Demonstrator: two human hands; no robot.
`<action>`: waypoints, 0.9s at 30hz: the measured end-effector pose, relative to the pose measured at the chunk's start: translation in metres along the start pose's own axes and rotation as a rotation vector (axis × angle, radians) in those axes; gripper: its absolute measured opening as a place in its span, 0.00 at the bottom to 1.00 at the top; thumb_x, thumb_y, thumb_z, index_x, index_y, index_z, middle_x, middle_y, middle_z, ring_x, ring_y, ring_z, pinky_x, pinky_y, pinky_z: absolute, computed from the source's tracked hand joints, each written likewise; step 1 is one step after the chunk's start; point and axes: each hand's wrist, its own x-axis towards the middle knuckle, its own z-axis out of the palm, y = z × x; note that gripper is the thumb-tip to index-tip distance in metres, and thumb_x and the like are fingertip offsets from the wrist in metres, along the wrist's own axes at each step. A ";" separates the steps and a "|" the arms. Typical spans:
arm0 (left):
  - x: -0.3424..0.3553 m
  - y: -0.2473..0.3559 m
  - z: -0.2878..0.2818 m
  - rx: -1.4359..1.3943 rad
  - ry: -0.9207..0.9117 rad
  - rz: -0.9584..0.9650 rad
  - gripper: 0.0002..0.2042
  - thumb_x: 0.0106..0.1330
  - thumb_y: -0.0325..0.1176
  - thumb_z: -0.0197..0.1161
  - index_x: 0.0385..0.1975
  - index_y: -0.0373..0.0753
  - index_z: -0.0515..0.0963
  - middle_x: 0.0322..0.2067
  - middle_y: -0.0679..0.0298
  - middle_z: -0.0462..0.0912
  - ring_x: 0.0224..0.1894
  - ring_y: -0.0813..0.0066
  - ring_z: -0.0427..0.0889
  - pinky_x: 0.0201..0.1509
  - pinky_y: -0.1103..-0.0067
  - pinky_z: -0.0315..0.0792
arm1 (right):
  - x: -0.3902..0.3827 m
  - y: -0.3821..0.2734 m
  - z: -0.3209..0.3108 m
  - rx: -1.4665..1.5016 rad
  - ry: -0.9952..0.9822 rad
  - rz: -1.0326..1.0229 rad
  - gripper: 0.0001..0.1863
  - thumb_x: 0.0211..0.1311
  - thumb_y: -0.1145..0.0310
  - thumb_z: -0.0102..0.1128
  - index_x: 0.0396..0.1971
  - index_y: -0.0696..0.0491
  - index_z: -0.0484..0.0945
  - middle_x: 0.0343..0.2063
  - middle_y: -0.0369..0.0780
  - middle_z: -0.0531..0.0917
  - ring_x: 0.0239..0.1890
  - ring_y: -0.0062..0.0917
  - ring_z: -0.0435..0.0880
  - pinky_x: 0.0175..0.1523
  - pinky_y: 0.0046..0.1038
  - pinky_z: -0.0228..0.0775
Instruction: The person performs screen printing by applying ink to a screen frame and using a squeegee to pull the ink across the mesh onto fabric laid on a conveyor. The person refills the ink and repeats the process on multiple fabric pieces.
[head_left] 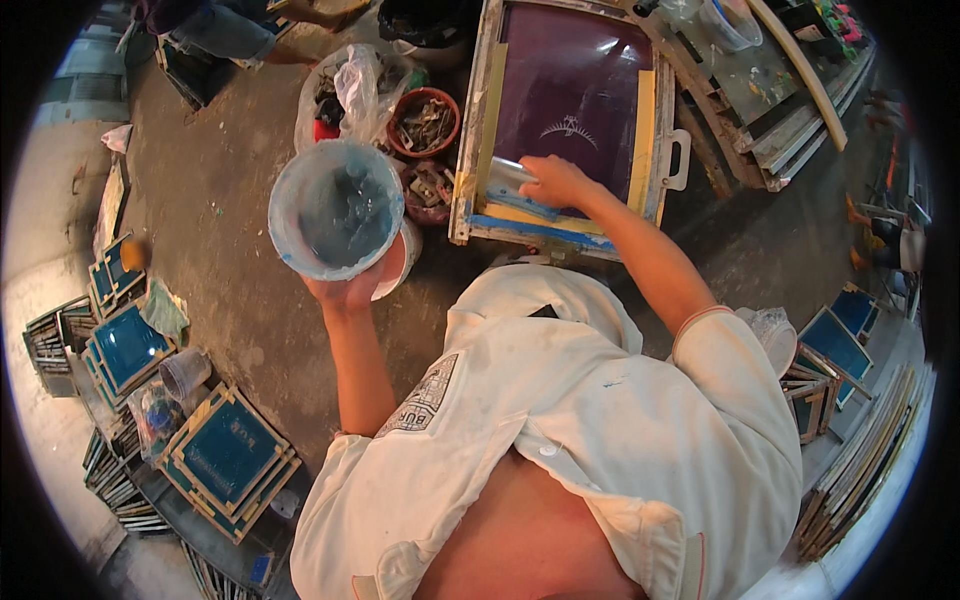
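My left hand (345, 283) grips a translucent plastic bucket (338, 205) with grey-blue paste in it, a white container (400, 255) partly hidden behind it. My right hand (550, 180) is closed on a silver flat blade (508, 170) at the lower left of a framed screen (590, 75). The screen has a dark purple middle with a pale small design, yellow tape along its sides and blue tape along the near edge. Blue-grey smears lie under the blade.
Bagged items (355, 90) and a red pot (423, 122) sit beside the screen. Stacked blue screens (228, 455) lie at left, more (835, 345) at right. Boards (760, 120) lean at upper right. Another person's leg (220, 35) shows at upper left on the concrete floor (210, 230).
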 end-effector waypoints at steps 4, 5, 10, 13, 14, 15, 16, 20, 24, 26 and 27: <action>-0.001 -0.002 -0.003 0.011 -0.006 -0.007 0.38 0.70 0.63 0.51 0.72 0.40 0.61 0.66 0.47 0.70 0.66 0.31 0.67 0.66 0.45 0.66 | -0.003 -0.009 0.006 -0.040 -0.083 -0.048 0.19 0.56 0.58 0.64 0.47 0.50 0.79 0.42 0.52 0.85 0.49 0.52 0.83 0.52 0.50 0.74; -0.002 -0.003 -0.001 0.021 -0.002 -0.006 0.38 0.70 0.63 0.50 0.72 0.40 0.61 0.66 0.47 0.70 0.65 0.32 0.68 0.66 0.45 0.66 | -0.002 -0.011 0.007 -0.051 -0.110 -0.071 0.20 0.56 0.58 0.63 0.48 0.50 0.80 0.43 0.52 0.85 0.49 0.51 0.83 0.53 0.50 0.74; 0.002 -0.010 0.013 0.000 -0.093 -0.013 0.36 0.71 0.62 0.49 0.70 0.40 0.63 0.65 0.49 0.72 0.64 0.37 0.71 0.65 0.47 0.69 | 0.018 0.002 -0.018 0.170 -0.243 -0.177 0.23 0.55 0.61 0.71 0.49 0.56 0.79 0.40 0.46 0.86 0.46 0.38 0.85 0.49 0.40 0.75; 0.000 -0.012 0.027 -0.105 -0.113 -0.060 0.33 0.73 0.59 0.48 0.68 0.40 0.66 0.65 0.53 0.73 0.64 0.43 0.74 0.65 0.48 0.70 | -0.002 -0.004 -0.056 0.692 -0.209 -0.063 0.25 0.57 0.62 0.73 0.51 0.58 0.78 0.42 0.39 0.84 0.46 0.26 0.84 0.49 0.32 0.76; -0.004 -0.015 0.039 -0.080 -0.083 -0.052 0.30 0.73 0.57 0.48 0.65 0.42 0.70 0.63 0.56 0.76 0.62 0.50 0.77 0.64 0.50 0.72 | -0.018 -0.008 -0.070 0.894 -0.120 -0.081 0.25 0.58 0.63 0.73 0.52 0.57 0.77 0.43 0.38 0.84 0.46 0.23 0.83 0.50 0.30 0.76; -0.005 -0.019 0.044 -0.124 -0.188 -0.089 0.29 0.74 0.56 0.46 0.65 0.41 0.70 0.62 0.57 0.76 0.62 0.51 0.77 0.65 0.51 0.71 | -0.034 -0.014 -0.083 1.088 -0.028 -0.105 0.24 0.59 0.63 0.73 0.53 0.57 0.77 0.43 0.36 0.83 0.46 0.20 0.82 0.50 0.28 0.77; -0.002 -0.022 0.050 -0.166 -0.305 -0.124 0.29 0.74 0.55 0.45 0.65 0.41 0.70 0.62 0.58 0.77 0.62 0.53 0.76 0.66 0.52 0.71 | -0.048 -0.018 -0.094 1.180 0.118 -0.126 0.24 0.59 0.65 0.74 0.53 0.56 0.76 0.45 0.37 0.83 0.46 0.21 0.83 0.51 0.29 0.77; 0.017 -0.044 0.094 -0.146 -0.315 -0.221 0.28 0.75 0.56 0.42 0.64 0.43 0.72 0.61 0.62 0.78 0.63 0.58 0.76 0.69 0.58 0.68 | -0.085 -0.027 -0.120 1.380 0.546 -0.296 0.23 0.59 0.73 0.74 0.53 0.54 0.76 0.47 0.38 0.83 0.48 0.23 0.83 0.53 0.33 0.78; 0.020 -0.060 0.136 -0.184 -0.404 -0.327 0.27 0.76 0.55 0.43 0.64 0.44 0.73 0.61 0.61 0.78 0.61 0.58 0.78 0.68 0.59 0.70 | -0.107 -0.047 -0.133 1.442 0.793 -0.538 0.19 0.61 0.77 0.70 0.52 0.53 0.78 0.47 0.36 0.84 0.52 0.24 0.81 0.60 0.35 0.73; 0.019 -0.064 0.155 -0.159 -0.407 -0.345 0.28 0.76 0.56 0.42 0.64 0.44 0.73 0.60 0.61 0.78 0.60 0.59 0.78 0.67 0.59 0.70 | -0.119 -0.054 -0.141 1.399 0.857 -0.681 0.17 0.61 0.80 0.69 0.50 0.54 0.80 0.47 0.37 0.84 0.49 0.22 0.82 0.57 0.32 0.74; 0.018 -0.068 0.162 -0.145 -0.402 -0.343 0.28 0.76 0.57 0.42 0.64 0.44 0.73 0.60 0.62 0.78 0.60 0.60 0.78 0.67 0.60 0.71 | -0.126 -0.055 -0.142 1.378 0.893 -0.748 0.16 0.61 0.81 0.69 0.49 0.54 0.81 0.47 0.38 0.84 0.48 0.21 0.83 0.56 0.31 0.74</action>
